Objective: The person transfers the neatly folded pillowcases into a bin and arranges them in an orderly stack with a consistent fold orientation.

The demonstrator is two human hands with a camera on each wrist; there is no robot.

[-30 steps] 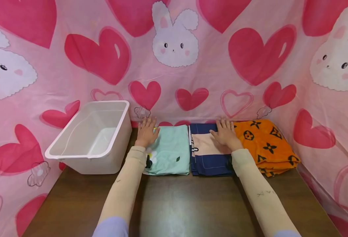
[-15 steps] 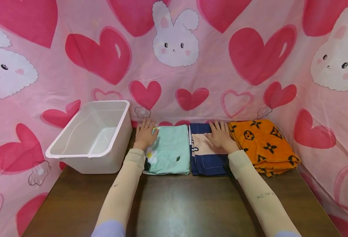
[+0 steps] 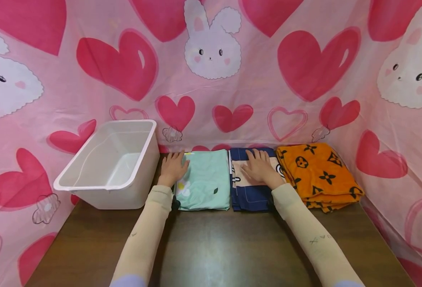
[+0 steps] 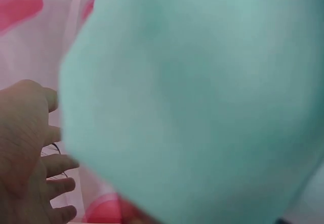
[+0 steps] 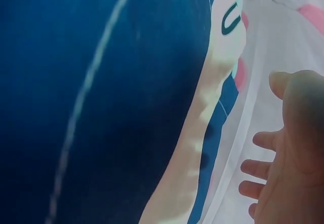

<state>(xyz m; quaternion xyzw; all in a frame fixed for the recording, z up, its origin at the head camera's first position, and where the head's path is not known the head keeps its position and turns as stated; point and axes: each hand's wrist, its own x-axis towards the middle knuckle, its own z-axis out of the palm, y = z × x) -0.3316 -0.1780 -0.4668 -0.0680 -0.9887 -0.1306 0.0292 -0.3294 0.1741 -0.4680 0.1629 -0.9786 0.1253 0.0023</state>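
Note:
A mint-green folded cloth (image 3: 209,181) with flowers lies mid-table, and my left hand (image 3: 173,169) is over its left edge with fingers spread. In the left wrist view that hand (image 4: 25,153) holds nothing, beside the large blurred mint cloth (image 4: 187,97). My right hand (image 3: 260,168) is above the navy and beige folded cloth (image 3: 248,199), fingers extended. The right wrist view has the hand (image 5: 296,153) apart from the navy fabric (image 5: 136,92), its fingers loose. An orange folded cloth (image 3: 322,173) with black motifs lies right of the navy one.
A white plastic tub (image 3: 137,193) stands left of the cloths, with no contents visible. Pink curtain (image 3: 229,93) printed with hearts and rabbits encloses the back and sides of the brown table (image 3: 211,247).
Both hands have shifted left and slightly toward me. The right hand has gone from the navy cloth's right side to its middle. All three cloths and the tub stay in place.

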